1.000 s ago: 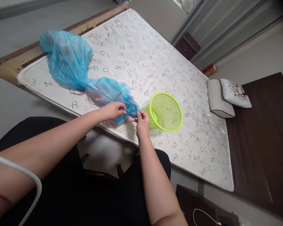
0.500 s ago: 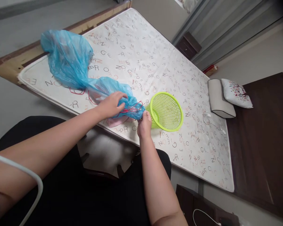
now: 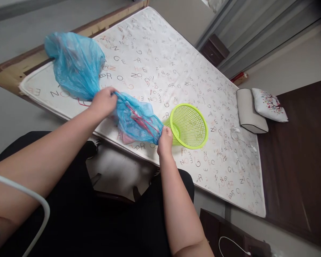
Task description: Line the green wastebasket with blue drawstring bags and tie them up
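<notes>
A blue translucent plastic bag (image 3: 75, 64) lies across the near left part of the mattress, its far end puffed out. My left hand (image 3: 104, 102) is closed on the bag's narrow middle. At the other end, my right hand (image 3: 165, 140) pinches the gathered plastic. Between my hands the bag is stretched, and red strings (image 3: 141, 121) show through it. A pink cloth-like item (image 3: 127, 138) is partly hidden under the bag. Just right of my right hand, a green mesh basket (image 3: 189, 126) leans on its side with its opening turned to the right.
The white mattress (image 3: 155, 46) has printed letters. A beige cushion (image 3: 250, 110) and a white floral pillow (image 3: 269, 104) lie at its right end, with a cable (image 3: 234, 134) nearby. A stool (image 3: 117, 171) stands between my legs, below the mattress edge.
My left hand has moved left along the bag and closed on its middle. The section between my hands is now pulled out longer and flatter. My right hand stays nearly where it was.
</notes>
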Demonstrator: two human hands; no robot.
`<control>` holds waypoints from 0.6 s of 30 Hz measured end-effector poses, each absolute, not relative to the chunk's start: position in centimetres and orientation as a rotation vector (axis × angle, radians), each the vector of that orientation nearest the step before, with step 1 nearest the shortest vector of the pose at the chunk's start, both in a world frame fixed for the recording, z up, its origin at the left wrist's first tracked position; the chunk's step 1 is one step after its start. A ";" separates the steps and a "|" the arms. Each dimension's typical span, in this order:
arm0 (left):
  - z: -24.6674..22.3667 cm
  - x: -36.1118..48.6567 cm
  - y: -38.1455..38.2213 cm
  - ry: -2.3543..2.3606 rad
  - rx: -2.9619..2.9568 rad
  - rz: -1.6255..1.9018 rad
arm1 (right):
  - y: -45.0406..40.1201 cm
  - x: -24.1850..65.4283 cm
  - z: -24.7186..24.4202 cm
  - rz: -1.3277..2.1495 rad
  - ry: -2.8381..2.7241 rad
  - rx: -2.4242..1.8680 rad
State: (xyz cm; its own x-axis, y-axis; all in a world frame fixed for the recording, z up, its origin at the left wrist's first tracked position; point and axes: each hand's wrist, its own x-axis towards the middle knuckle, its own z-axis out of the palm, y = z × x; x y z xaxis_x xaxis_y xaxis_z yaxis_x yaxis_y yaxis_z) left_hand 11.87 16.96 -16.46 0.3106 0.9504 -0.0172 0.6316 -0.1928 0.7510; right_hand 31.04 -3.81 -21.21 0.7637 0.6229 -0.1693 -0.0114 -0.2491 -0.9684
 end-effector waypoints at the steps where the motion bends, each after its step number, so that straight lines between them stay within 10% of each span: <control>1: -16.1 11.6 17.5 1.436 1.809 0.717 | -3.9 31.2 -21.3 0.649 -0.513 -1.819; 18: -15.9 14.2 13.5 0.780 1.571 0.294 | -4.9 26.4 -17.8 0.274 -1.100 -1.816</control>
